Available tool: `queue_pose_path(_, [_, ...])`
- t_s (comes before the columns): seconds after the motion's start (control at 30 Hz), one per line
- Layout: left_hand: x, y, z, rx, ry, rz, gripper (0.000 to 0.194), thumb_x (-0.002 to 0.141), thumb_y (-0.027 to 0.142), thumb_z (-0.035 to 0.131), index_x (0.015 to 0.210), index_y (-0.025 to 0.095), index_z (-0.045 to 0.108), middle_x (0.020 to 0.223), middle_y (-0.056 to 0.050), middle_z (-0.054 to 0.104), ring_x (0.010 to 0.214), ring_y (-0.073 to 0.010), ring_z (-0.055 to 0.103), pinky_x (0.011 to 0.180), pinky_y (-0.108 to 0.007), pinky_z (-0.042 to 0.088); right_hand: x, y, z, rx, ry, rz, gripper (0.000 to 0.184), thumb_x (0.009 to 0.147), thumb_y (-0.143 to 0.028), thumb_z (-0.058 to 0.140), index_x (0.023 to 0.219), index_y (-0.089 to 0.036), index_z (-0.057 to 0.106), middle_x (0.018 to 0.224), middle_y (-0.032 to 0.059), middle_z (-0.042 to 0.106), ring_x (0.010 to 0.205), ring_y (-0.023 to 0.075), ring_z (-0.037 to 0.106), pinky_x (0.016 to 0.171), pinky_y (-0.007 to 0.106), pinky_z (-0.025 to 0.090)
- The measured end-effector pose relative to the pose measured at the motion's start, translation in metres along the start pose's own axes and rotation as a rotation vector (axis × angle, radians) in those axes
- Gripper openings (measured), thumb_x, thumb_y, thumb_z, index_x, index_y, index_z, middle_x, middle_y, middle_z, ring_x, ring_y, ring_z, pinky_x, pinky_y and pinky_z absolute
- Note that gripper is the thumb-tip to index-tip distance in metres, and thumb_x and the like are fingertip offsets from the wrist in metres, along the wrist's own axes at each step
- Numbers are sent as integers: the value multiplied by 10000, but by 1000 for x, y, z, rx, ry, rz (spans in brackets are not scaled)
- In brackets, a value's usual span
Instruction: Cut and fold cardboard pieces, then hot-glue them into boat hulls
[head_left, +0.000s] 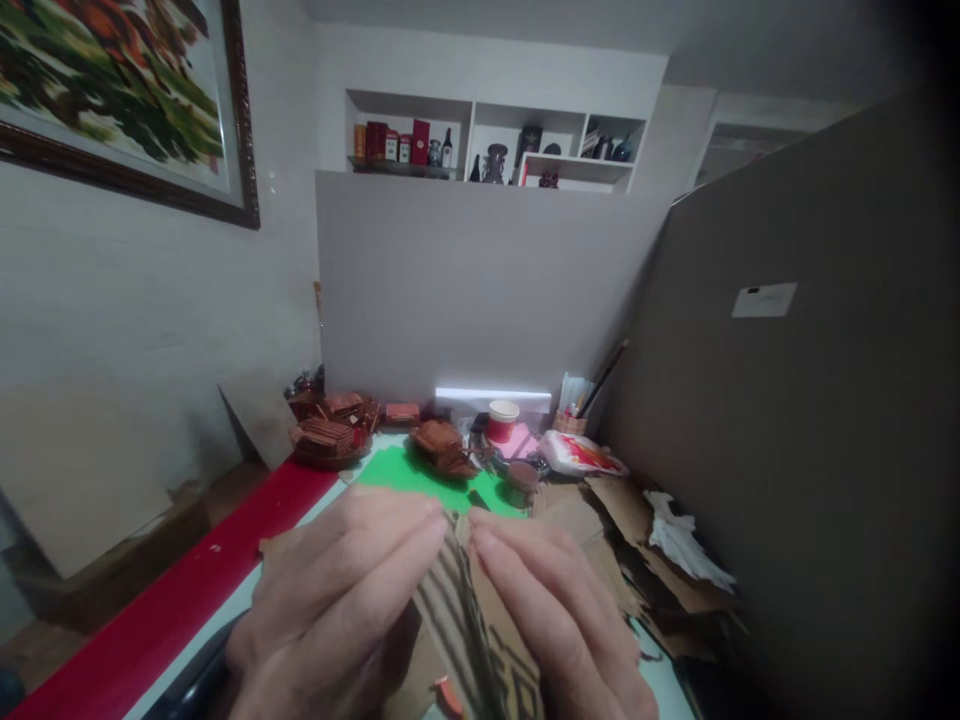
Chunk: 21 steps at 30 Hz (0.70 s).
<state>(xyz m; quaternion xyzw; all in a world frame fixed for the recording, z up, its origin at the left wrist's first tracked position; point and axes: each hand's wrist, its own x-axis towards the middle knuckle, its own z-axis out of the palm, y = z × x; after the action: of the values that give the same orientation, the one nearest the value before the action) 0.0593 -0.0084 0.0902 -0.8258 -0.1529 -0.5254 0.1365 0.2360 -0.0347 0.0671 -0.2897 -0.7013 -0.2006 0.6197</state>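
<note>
Close under the camera my left hand (337, 610) and my right hand (559, 620) press together on a folded piece of brown cardboard (469, 620). The cardboard stands on edge between the fingers of both hands, and its corrugated layers show. The fingertips of the two hands nearly meet at its top edge. Both hands are closed on it. Below them lies a pale work surface, mostly hidden by the hands.
A green mat (397, 470) lies behind the hands, with brown model boats (330, 430) at its left and middle. A red and white cup (502, 420), a brush pot (571, 418) and loose cardboard scraps (637, 540) sit to the right. Grey panels wall off the back and right.
</note>
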Motion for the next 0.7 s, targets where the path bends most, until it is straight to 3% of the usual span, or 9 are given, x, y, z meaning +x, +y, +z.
queue_pose_path(0.13, [-4, -5, -4, -2, -64, 12, 588, 895, 124, 601, 1460, 226, 476, 1248, -105, 694, 1174, -264, 630, 972, -410, 570, 3, -2, 1, -74, 65, -2, 486, 893, -46, 557, 1323, -269, 600, 1099, 70, 743, 985, 266, 724, 787, 386, 635])
queue_pose_path(0.23, [-5, -8, -6, 12, -66, 23, 602, 903, 120, 591, 1477, 241, 454, 1242, -97, 702, 1174, -247, 636, 965, -386, 581, 6, 0, -2, -92, 29, 70, 467, 886, -71, 592, 1279, -321, 628, 1061, 50, 747, 920, 262, 741, 746, 366, 647])
queue_pose_path(0.33, [-4, -8, -10, 42, -28, 70, 601, 893, 116, 580, 1471, 238, 466, 1254, -78, 701, 1171, -240, 637, 977, -369, 578, 8, -2, -2, -21, -15, 150, 454, 879, -63, 599, 1253, -317, 640, 1029, 41, 754, 890, 255, 747, 731, 349, 652])
queue_pose_path(0.53, [-3, -10, -14, 98, -87, 136, 683, 866, 123, 608, 1513, 172, 391, 1373, -97, 631, 1249, -259, 580, 1062, -367, 514, 12, -14, 16, 4, 156, 303, 321, 904, -99, 546, 1117, -305, 670, 889, 24, 755, 775, 226, 741, 690, 342, 645])
queue_pose_path(0.63, [-3, -10, -13, 108, -93, 127, 680, 876, 130, 609, 1516, 178, 386, 1355, -103, 645, 1240, -259, 589, 1062, -375, 514, 14, -15, 20, 23, 174, 310, 312, 896, -99, 524, 1097, -294, 663, 873, 22, 750, 755, 215, 736, 692, 339, 638])
queue_pose_path(0.7, [-3, -10, -13, 84, -120, 123, 682, 886, 131, 604, 1524, 180, 369, 1346, -110, 649, 1247, -260, 582, 1064, -382, 510, 15, -13, 18, 21, 157, 239, 330, 885, -66, 516, 1100, -276, 651, 902, 23, 749, 788, 202, 736, 706, 318, 632])
